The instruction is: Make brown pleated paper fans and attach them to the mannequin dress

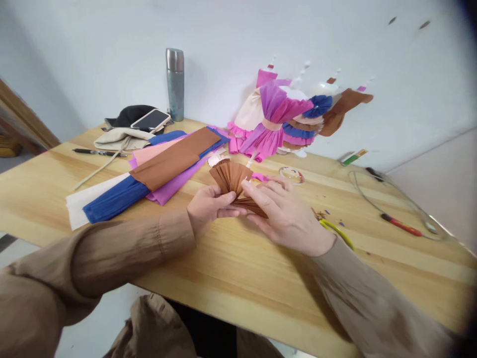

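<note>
A pleated piece of brown crepe paper, fanned out at its top, is held over the table between both hands. My left hand pinches its gathered middle, thumb on top and fingers beneath. Around the lower folded part on the right, my right hand is closed, its index finger and thumb at the pleats. A small white tip shows by the right fingertips; I cannot make out what it belongs to. Just behind the fan lie a bit of white paper and a pink scrap.
Crepe paper strips in brown, blue and purple lie left. Paper-dressed figures stand by the wall. A thermos, phone and pen are at the back left. Right are a tape roll, yellow-handled tool and corded red tool.
</note>
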`<state>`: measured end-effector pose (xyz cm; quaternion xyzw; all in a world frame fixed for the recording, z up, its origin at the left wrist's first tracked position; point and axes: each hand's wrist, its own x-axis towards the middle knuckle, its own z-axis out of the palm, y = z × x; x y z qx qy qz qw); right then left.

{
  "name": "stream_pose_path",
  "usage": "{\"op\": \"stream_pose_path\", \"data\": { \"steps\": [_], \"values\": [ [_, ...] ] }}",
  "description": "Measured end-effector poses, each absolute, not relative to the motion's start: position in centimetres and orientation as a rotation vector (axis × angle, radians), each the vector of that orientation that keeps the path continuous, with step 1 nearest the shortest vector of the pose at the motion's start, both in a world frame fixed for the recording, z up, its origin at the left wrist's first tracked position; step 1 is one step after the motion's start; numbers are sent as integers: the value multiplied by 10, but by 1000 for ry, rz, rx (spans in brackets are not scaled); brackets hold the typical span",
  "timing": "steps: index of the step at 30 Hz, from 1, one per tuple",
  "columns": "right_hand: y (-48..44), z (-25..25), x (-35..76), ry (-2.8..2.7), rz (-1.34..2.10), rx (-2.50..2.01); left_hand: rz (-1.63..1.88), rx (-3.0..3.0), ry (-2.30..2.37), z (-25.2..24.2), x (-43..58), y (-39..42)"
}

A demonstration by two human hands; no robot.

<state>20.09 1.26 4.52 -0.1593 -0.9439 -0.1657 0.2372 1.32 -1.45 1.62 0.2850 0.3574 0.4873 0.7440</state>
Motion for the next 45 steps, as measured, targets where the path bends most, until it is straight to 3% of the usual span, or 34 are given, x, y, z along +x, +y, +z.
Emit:
{"op": "stream_pose_path", "data": {
  "steps": [22,45],
  "values": [
    [7,47,200,-2600,-218,-461,752,810,624,2,7,-11],
    [13,44,204,-2570,-97,-504,996,1046,783,12,7,-10]
  ]
}}
